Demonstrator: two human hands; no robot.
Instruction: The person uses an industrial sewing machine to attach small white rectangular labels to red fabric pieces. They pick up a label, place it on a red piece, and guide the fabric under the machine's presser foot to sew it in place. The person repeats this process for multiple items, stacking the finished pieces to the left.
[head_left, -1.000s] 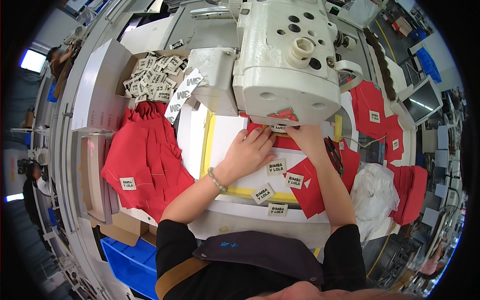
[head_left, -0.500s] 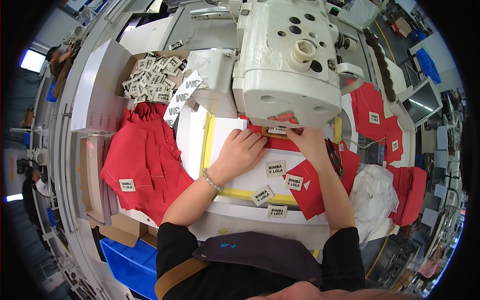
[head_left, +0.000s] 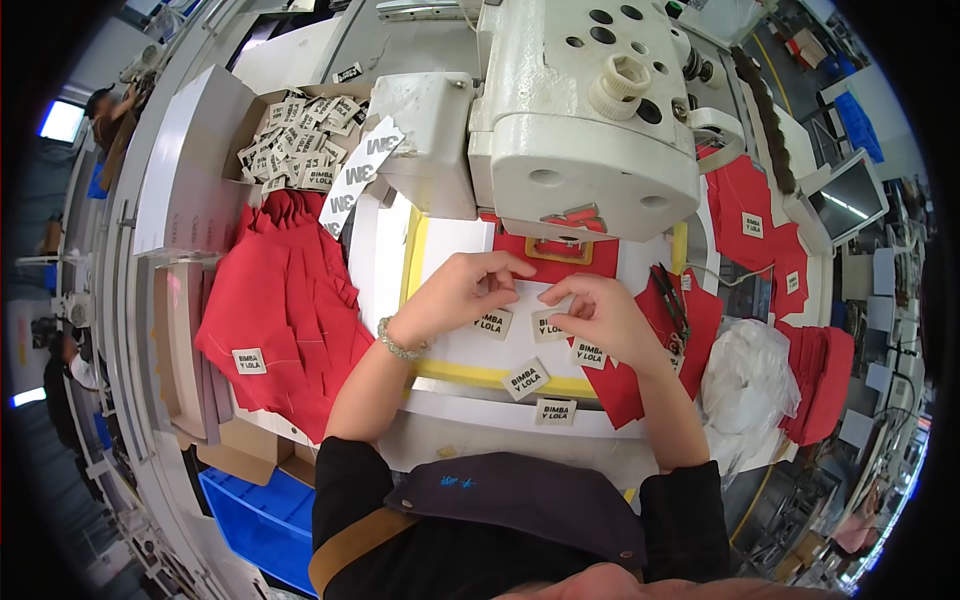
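My left hand (head_left: 462, 300) hovers around a white fabric label (head_left: 490, 323) on the white work plate (head_left: 450, 355), fingers bent but apart. My right hand (head_left: 605, 325), also bent with thumb and forefinger apart, is over another label (head_left: 545, 318), partly hiding it; contact is unclear. More labels (head_left: 525, 378) lie below them. Just beyond my hands, red fabric (head_left: 515, 242) and a yellow-edged frame (head_left: 560, 249) sit under the white sewing machine head (head_left: 590, 165). Black scissors (head_left: 670, 298) rest on red fabric right of my right hand.
A box of labels (head_left: 295, 145) stands back left above stacked red pieces (head_left: 280, 300). Right are a clear plastic bag (head_left: 745, 385), red stacks (head_left: 815, 380) and a screen (head_left: 845, 195). A blue bin (head_left: 250, 520) sits low left; other people (head_left: 115, 120) work far left.
Both hands have withdrawn from the frame under the machine head toward the loose labels, my right moving down and left. The frame's opening now shows uncovered, and the view has shifted slightly.
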